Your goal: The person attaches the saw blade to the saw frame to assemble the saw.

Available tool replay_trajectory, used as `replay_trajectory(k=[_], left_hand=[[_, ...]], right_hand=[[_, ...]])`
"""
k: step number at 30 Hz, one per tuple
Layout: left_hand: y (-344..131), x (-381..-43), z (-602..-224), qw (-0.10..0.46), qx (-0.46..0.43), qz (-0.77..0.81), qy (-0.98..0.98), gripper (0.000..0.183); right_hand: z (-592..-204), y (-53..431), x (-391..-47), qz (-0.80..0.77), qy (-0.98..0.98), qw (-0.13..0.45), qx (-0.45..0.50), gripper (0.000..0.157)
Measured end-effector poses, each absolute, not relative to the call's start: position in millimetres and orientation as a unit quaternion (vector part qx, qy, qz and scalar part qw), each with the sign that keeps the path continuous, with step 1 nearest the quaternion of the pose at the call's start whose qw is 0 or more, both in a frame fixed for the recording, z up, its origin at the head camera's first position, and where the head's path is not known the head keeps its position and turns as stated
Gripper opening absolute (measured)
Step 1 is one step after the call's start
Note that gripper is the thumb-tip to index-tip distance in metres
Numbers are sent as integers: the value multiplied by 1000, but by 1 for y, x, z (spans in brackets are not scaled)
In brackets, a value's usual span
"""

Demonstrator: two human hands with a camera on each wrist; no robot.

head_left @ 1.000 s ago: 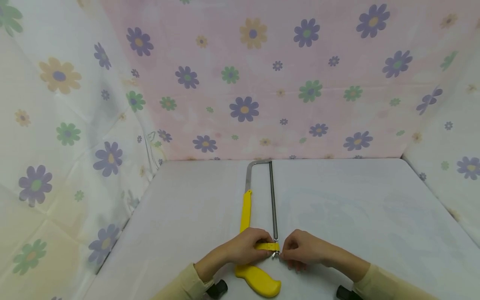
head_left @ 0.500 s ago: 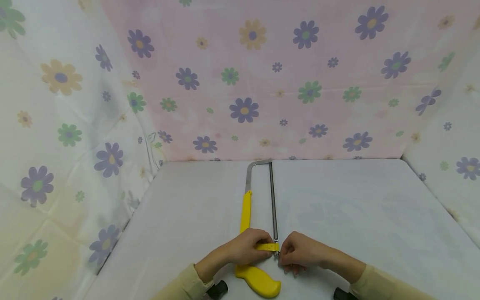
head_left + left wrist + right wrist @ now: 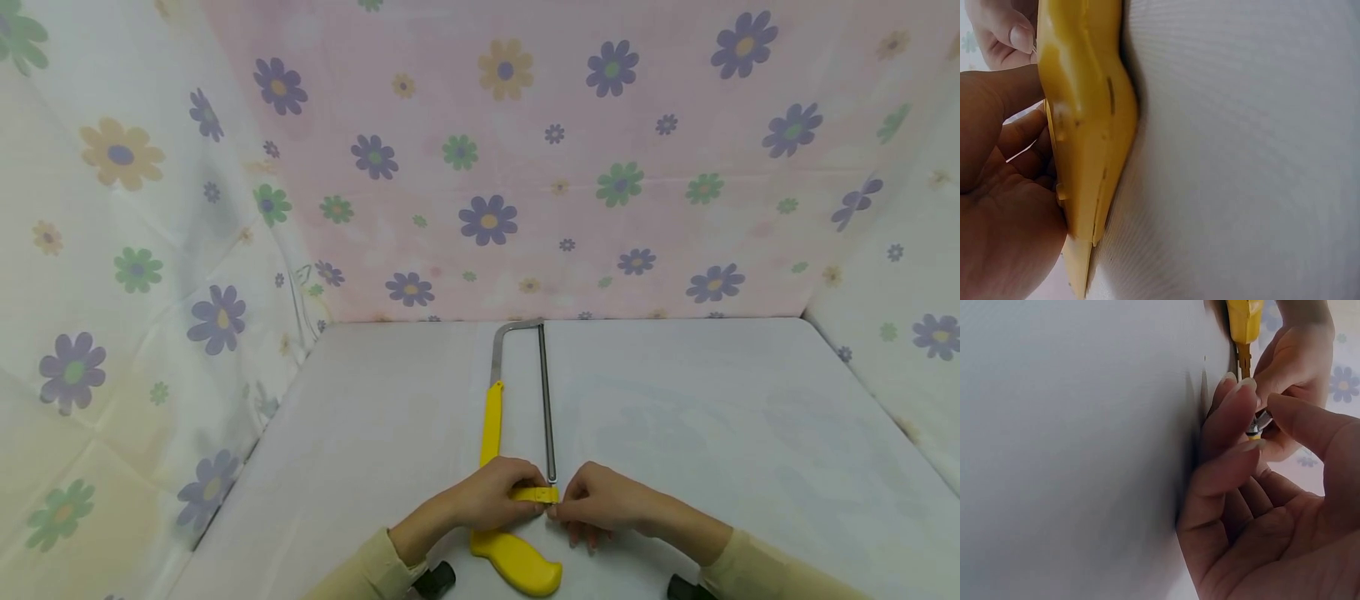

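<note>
A hacksaw with a yellow handle (image 3: 519, 567) lies flat on the table, its silver bow pointing to the far edge. Its long dark blade (image 3: 547, 400) runs along the right side. My left hand (image 3: 486, 493) grips the yellow frame just above the handle, fingers around the short yellow crosspiece (image 3: 536, 494). At the near end of the blade, my right hand (image 3: 606, 502) pinches a small silver wing nut (image 3: 1264, 420) between thumb and fingertips. In the head view the right fingers hide most of that nut. The left wrist view shows the handle (image 3: 1088, 106) close up beside the left palm.
The white table (image 3: 712, 417) spreads around the saw. Flower-patterned cloth (image 3: 420, 208) hangs behind it and at both sides. Black wrist devices (image 3: 435, 579) sit under both sleeves.
My right fingertips have moved slightly left onto the wing nut, which showed beside them earlier and stood at different angles. The left hand and the hacksaw have stayed in place.
</note>
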State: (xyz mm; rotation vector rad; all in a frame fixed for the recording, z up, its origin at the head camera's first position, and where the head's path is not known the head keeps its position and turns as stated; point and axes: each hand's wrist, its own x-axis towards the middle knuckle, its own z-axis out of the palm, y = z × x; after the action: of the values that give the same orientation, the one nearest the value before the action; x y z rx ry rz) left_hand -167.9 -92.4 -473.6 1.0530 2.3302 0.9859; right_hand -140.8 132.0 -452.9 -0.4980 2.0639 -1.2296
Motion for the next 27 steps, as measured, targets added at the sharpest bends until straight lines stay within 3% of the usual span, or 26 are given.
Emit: replay_trajectory(k=[7, 17, 27], left_hand=[[-92, -168, -473, 199, 373, 346, 837, 16], [-91, -167, -473, 202, 371, 351, 836, 15], [-91, -168, -473, 206, 373, 354, 832, 15]], right_hand=[[-455, 139, -142, -479, 785, 333, -207, 22], [-458, 134, -142, -490, 777, 339, -205, 18], [-458, 130, -144, -475, 788, 341, -192, 40]])
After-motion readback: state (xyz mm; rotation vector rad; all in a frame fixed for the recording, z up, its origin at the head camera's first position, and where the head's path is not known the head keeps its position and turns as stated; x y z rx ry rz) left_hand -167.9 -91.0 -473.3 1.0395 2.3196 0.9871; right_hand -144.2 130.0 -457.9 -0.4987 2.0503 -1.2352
